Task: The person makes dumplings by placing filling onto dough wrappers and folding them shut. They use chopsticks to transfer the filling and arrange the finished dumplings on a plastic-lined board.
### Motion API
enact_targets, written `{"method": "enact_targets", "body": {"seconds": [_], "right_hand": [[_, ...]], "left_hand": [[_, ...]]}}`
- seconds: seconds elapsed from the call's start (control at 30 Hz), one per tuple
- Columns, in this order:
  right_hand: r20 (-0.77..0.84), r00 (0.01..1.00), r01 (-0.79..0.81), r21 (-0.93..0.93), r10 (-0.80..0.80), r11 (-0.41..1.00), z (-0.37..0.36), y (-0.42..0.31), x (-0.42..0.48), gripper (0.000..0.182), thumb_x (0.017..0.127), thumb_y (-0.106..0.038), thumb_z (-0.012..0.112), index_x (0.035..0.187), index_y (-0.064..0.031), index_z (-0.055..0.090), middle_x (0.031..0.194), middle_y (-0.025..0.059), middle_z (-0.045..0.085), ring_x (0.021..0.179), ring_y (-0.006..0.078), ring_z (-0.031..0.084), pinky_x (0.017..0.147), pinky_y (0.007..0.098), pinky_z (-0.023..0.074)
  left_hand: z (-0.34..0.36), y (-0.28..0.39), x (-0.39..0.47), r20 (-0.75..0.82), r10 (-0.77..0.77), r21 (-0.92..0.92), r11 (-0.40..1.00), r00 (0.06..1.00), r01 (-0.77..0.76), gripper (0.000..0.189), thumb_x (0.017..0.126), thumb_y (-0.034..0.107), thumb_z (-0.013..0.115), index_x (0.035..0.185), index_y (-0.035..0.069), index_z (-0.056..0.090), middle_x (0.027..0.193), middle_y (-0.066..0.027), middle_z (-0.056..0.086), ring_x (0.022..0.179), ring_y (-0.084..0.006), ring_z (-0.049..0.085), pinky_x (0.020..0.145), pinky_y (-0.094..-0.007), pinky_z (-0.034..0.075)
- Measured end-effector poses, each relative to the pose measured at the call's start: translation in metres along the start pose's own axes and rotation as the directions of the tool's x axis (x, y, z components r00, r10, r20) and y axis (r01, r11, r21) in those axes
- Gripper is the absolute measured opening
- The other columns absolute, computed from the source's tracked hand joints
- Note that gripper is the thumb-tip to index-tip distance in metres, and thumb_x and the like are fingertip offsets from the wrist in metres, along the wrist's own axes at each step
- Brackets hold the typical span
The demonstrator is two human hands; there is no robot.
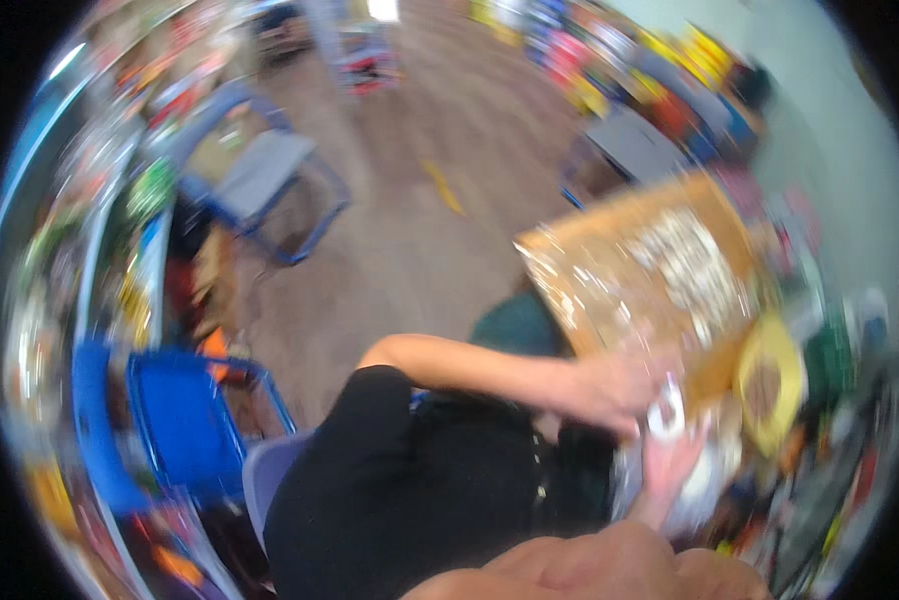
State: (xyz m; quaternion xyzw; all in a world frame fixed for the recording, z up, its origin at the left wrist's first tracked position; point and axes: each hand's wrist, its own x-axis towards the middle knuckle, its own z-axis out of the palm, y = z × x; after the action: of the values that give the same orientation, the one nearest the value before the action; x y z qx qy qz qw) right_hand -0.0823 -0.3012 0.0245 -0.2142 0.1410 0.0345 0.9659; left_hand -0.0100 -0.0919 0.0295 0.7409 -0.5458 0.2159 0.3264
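Observation:
Motion blur softens the whole view. My left hand (614,386) reaches across from the left, its thumb and fingers about a white ring-shaped roll (667,412) with a darker core. Just below the roll is my right hand (671,457), fingers raised towards its lower edge; whether it grips the roll is too blurred to tell. Clear plastic wrapping (708,469) lies beside and under the right hand. Beyond the hands rests a brown cardboard sheet or box (607,217), with shiny clear plastic and a pale packet (693,262) on it. To the right stands a yellow roll (768,341).
Blue folding chairs (187,420) (266,172) stand at the left along shelves (82,247) full of goods. A grey folding seat (633,142) and stacked colourful packages (569,60) line the far right wall. A brown floor (389,247) lies between. Blurred items crowd the right edge.

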Motion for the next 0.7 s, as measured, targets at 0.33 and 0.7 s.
{"method": "enact_targets", "body": {"seconds": [0.33,0.7], "right_hand": [[0.022,0.961,0.273,0.052,-0.274,0.961,-0.008,-0.057,-0.066,0.077,0.096,-0.052,0.03,0.142,0.0095,0.026,0.145,0.0319,0.032,0.136,0.0421,0.034,0.116,0.049,0.0217],[-0.043,0.929,0.368,0.198,-0.367,0.909,-0.028,-0.089,-0.098,0.076,0.099,-0.051,0.025,0.145,0.0088,0.02,0.148,0.031,0.028,0.139,0.0411,0.028,0.117,0.0504,0.0172]], "left_hand": [[0.065,-0.015,0.084,0.151,-0.038,0.001,0.999,0.988,0.038,0.049,0.088,0.045,0.055,0.126,0.013,0.059,0.148,-0.0198,0.034,0.138,-0.041,0.026,0.11,-0.0637,0.013],[0.164,-0.032,0.145,0.383,0.065,0.137,0.982,0.922,-0.126,0.055,0.091,0.06,0.043,0.109,0.016,0.07,0.148,-0.0166,0.035,0.143,-0.0374,0.017,0.111,-0.0665,0.007]]}}
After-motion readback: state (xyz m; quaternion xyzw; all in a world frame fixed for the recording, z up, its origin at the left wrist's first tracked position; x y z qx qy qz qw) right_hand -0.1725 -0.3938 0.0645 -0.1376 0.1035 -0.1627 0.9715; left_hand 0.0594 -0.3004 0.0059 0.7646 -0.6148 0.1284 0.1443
